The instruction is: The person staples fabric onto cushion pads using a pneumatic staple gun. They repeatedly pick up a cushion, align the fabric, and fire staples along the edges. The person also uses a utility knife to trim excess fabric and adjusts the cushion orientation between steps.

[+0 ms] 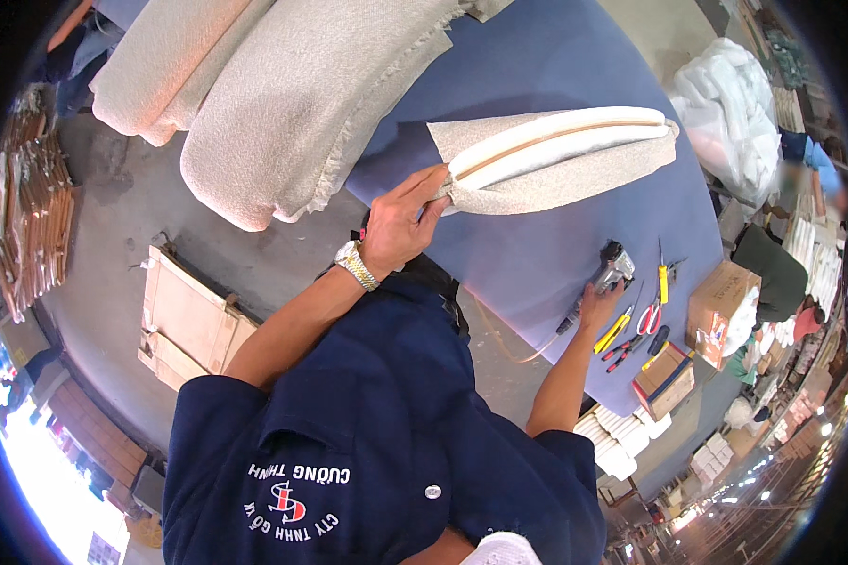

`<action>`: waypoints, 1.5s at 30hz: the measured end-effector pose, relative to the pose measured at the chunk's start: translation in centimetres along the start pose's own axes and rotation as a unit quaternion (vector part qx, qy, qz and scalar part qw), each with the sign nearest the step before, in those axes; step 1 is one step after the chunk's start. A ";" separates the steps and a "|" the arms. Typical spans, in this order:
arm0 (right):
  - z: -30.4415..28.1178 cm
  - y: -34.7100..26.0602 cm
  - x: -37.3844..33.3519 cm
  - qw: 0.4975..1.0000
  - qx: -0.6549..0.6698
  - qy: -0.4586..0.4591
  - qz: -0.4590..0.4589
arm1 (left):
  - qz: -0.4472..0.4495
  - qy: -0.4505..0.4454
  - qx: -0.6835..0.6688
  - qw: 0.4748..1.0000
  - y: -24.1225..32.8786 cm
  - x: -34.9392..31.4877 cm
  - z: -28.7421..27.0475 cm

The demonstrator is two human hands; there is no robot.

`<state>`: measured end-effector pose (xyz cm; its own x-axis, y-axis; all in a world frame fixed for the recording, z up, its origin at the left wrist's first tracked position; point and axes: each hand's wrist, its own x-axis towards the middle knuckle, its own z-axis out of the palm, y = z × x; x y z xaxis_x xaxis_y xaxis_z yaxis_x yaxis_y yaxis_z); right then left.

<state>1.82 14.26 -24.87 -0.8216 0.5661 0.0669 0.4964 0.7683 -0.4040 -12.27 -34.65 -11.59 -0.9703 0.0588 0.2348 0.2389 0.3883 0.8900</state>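
Note:
A long curved piece of white padding with a wooden strip along it (556,141) lies on beige fabric (546,191) on the blue-grey tabletop (528,56). The fabric is gathered at both ends. My left hand (400,221) is closed on the near-left end, pinching the fabric between thumb and fingers. To the right, my right hand (595,306) wraps round the handle of a silver and black staple gun (614,266) with a thin hose trailing from it. The gun is apart from the padded piece.
Right of the staple gun lie a yellow utility knife (611,334), red-handled pliers (648,318) and a yellow-handled tool (663,282). Cardboard boxes (721,301) stand at the table's right edge. Large beige fabric rolls (283,113) lie at far left; bagged white material (725,113) is far right.

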 end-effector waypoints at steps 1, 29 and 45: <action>-0.2 -0.7 0.5 0.998 0.035 -0.023 0.056 | 0.005 0.000 0.000 1.000 0.0 0.0 0.0; -9.4 -37.1 -6.6 0.925 0.150 -0.290 -0.193 | -0.007 -0.006 -0.036 0.999 1.1 -0.9 0.2; -8.5 -35.4 -6.5 0.888 0.240 -0.308 -0.243 | 0.000 -0.017 -0.027 0.999 1.2 -1.7 0.6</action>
<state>-8.00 -14.09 -3.24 -0.9767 -0.1831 -0.1119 -0.0145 0.5767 -0.8168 -10.37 -33.78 -11.17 -0.9710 0.0895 0.2218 0.2391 0.3379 0.9103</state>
